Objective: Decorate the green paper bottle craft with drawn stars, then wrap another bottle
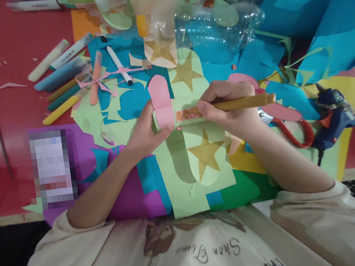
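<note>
My left hand [146, 130] pinches a small light green paper strip [188, 115] with a pink rounded paper piece [161, 99] on it, thumb on the pink piece's lower edge. My right hand [229, 105] is closed around a mustard-coloured marker [241, 102] lying sideways, its tip on the strip where orange round marks show. Both hands hover over a light green sheet with a brown star [206, 152].
Several markers [62, 91] lie at the upper left on the red surface. Clear plastic bottles [182, 16] stand at the top. Red-handled scissors [294, 133] and a blue glue gun [337, 115] lie to the right. Blue, purple, yellow paper scraps lie all around.
</note>
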The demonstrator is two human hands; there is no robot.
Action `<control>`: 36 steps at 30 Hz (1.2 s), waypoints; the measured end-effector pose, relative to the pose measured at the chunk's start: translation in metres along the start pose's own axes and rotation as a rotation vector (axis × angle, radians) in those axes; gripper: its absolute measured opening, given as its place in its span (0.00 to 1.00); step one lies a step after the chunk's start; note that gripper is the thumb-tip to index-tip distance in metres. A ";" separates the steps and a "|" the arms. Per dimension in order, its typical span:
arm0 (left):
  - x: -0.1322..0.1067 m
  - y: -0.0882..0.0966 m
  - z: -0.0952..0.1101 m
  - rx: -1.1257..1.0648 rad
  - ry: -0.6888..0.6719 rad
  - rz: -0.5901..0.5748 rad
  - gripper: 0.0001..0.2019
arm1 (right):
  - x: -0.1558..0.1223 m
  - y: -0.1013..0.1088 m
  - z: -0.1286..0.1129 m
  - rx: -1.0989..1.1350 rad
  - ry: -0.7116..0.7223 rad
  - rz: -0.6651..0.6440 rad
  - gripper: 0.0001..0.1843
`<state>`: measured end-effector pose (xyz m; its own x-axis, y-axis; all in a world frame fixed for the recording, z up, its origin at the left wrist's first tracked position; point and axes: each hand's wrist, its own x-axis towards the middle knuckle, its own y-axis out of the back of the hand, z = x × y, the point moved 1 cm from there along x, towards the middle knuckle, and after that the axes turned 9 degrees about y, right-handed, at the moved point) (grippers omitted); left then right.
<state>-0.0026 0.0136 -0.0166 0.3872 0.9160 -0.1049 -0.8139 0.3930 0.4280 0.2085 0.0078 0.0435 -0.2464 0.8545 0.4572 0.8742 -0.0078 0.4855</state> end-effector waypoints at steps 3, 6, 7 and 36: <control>0.000 0.000 0.000 0.014 -0.008 0.008 0.29 | 0.000 0.001 0.000 0.032 -0.011 -0.033 0.18; 0.000 0.000 -0.001 0.017 -0.010 0.013 0.30 | 0.000 0.002 0.001 0.066 -0.044 -0.088 0.20; 0.000 0.000 -0.001 0.013 -0.010 0.014 0.30 | -0.001 0.002 0.001 0.073 -0.059 -0.102 0.20; 0.000 0.000 -0.004 0.019 0.025 0.097 0.33 | 0.004 0.007 0.001 0.220 -0.062 0.098 0.19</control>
<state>-0.0045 0.0136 -0.0203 0.2958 0.9515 -0.0849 -0.8387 0.3012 0.4538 0.2137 0.0120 0.0481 -0.1356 0.8858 0.4439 0.9643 0.0151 0.2645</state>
